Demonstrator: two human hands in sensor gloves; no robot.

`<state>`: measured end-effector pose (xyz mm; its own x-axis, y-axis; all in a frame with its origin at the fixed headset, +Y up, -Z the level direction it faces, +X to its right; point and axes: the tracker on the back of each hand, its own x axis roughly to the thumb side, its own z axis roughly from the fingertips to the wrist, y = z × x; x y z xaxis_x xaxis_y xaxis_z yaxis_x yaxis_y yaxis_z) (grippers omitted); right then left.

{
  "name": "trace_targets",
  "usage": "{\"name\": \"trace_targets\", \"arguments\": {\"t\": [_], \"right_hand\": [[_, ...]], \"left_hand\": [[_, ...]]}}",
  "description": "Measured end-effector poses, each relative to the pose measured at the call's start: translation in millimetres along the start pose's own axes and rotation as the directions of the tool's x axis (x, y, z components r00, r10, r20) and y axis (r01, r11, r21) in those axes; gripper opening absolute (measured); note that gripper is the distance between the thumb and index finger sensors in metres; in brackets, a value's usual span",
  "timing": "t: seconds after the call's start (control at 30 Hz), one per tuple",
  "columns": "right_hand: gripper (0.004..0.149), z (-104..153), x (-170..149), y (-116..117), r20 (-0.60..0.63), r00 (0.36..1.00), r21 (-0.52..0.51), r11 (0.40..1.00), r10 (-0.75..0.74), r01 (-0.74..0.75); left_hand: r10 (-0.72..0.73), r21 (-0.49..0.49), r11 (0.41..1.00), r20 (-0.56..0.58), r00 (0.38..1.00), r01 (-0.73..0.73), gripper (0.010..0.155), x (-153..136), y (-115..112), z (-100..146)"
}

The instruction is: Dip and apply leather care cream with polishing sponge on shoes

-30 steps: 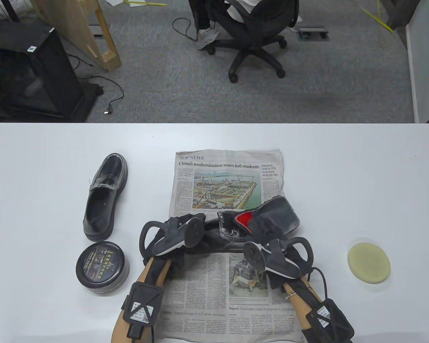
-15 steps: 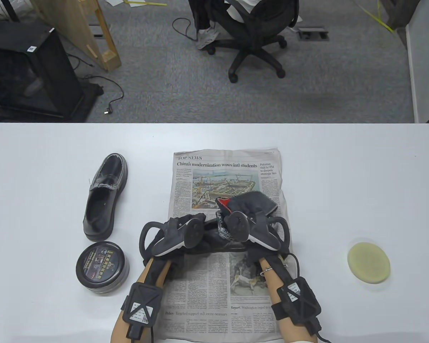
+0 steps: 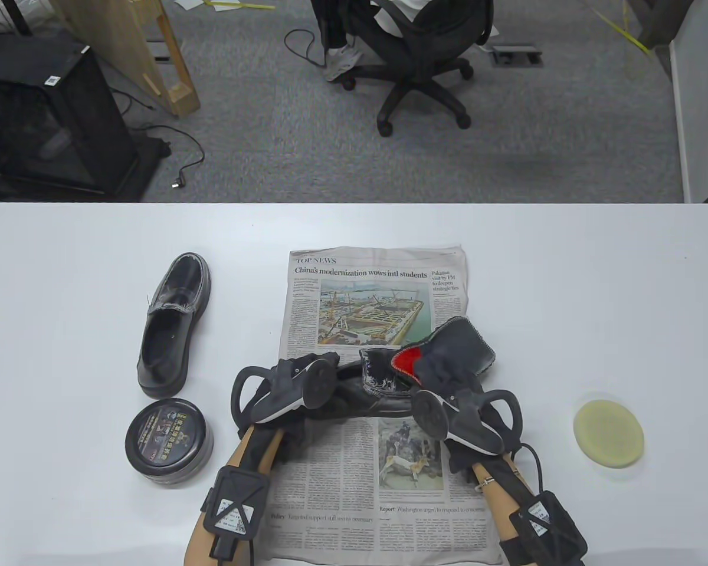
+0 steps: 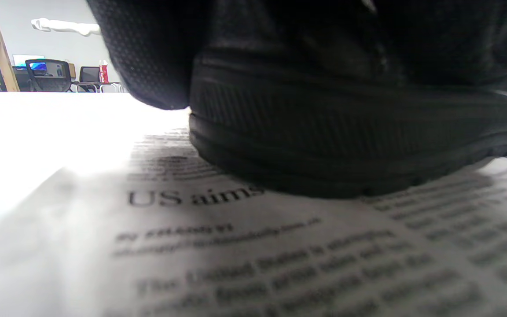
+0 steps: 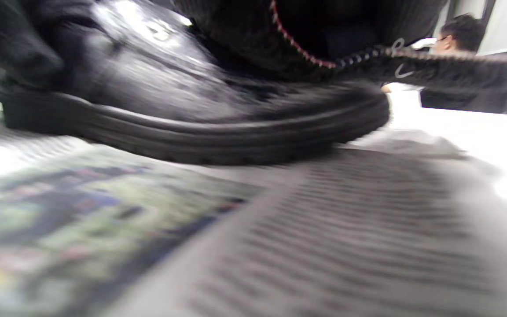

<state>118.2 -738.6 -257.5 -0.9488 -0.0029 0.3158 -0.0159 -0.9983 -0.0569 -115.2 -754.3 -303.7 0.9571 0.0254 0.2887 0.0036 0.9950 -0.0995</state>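
A black leather shoe (image 3: 379, 380) lies sideways on the newspaper (image 3: 354, 283). My left hand (image 3: 295, 383) grips its heel end; the left wrist view shows its sole (image 4: 346, 145) on the paper. My right hand (image 3: 448, 383) holds a dark polishing cloth (image 3: 463, 348) with a red patch against the shoe's toe end. In the right wrist view the cloth (image 5: 434, 66) hangs over the shoe (image 5: 192, 114). A round yellow sponge (image 3: 608, 433) lies apart at the right. A closed black cream tin (image 3: 168, 439) stands at the left.
A second black shoe (image 3: 174, 324) stands on the white table (image 3: 566, 295) left of the newspaper, just beyond the tin. An office chair (image 3: 419, 53) and a black cabinet (image 3: 47, 118) stand on the floor beyond the table's far edge.
My right hand swept the cloth left over the shoe, then back right to the toe end. My left hand and the shoe stayed in place.
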Motion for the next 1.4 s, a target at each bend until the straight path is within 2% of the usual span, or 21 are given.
{"name": "trace_targets", "arguments": {"t": [0.1,0.2,0.37,0.47,0.53,0.67,0.87,0.93,1.0,1.07,1.13,1.3,1.4], "right_hand": [[0.054,-8,19,-6,0.055,0.982,-0.014,0.983,-0.182,0.183],[0.053,-22,31,-12,0.074,0.955,-0.003,0.958,-0.287,0.288],[0.053,-60,29,-4,-0.006,0.94,0.074,0.937,-0.342,0.341],[0.054,-68,16,2,-0.072,0.94,0.091,0.936,-0.334,0.339],[0.054,-66,3,4,-0.115,0.939,0.11,0.936,-0.323,0.335],[0.054,-49,-23,8,-0.169,0.966,0.124,0.968,-0.195,0.217],[0.055,-9,-31,8,-0.113,0.993,0.063,0.998,0.024,-0.017],[0.055,-2,-28,8,-0.09,0.995,0.042,0.998,0.039,-0.036],[0.054,4,-23,5,-0.058,0.997,0.032,0.998,-0.048,0.05],[0.054,7,-16,3,-0.026,0.981,0.033,0.98,-0.195,0.195],[0.054,5,-1,2,0.017,0.935,0.04,0.934,-0.355,0.354],[0.054,-18,32,-8,0.084,0.891,0.046,0.895,-0.447,0.444],[0.053,-41,38,-7,0.04,0.89,0.05,0.891,-0.454,0.452]], "left_hand": [[-0.009,-0.005,1.0,0.006,1.0,0.009,0.09,0,0,0],[-0.006,-0.007,1.0,0.012,1.0,0.006,0.089,0,0,-1],[0.0,-0.004,1.0,0.01,1.0,0.0,0.09,0,0,0],[-0.008,-0.002,1.0,0.004,1.0,0.008,0.09,0,0,0],[-0.009,-0.002,1.0,-0.001,1.0,0.009,0.09,0,1,0],[-0.011,0.001,1.0,-0.009,1.0,0.011,0.09,0,1,0],[-0.012,0.002,1.0,-0.015,1.0,0.012,0.09,0,1,0],[-0.009,0.001,1.0,-0.013,1.0,0.009,0.09,0,1,0],[-0.008,-0.001,1.0,-0.007,1.0,0.008,0.09,0,0,0],[-0.002,-0.002,1.0,-0.002,1.0,0.002,0.089,0,0,0],[-0.002,-0.004,1.0,0.002,1.0,0.002,0.089,0,0,0],[-0.003,-0.009,1.0,0.008,1.0,0.003,0.089,0,0,-1],[-0.003,-0.008,1.0,0.008,1.0,0.003,0.089,0,0,-1]]}}
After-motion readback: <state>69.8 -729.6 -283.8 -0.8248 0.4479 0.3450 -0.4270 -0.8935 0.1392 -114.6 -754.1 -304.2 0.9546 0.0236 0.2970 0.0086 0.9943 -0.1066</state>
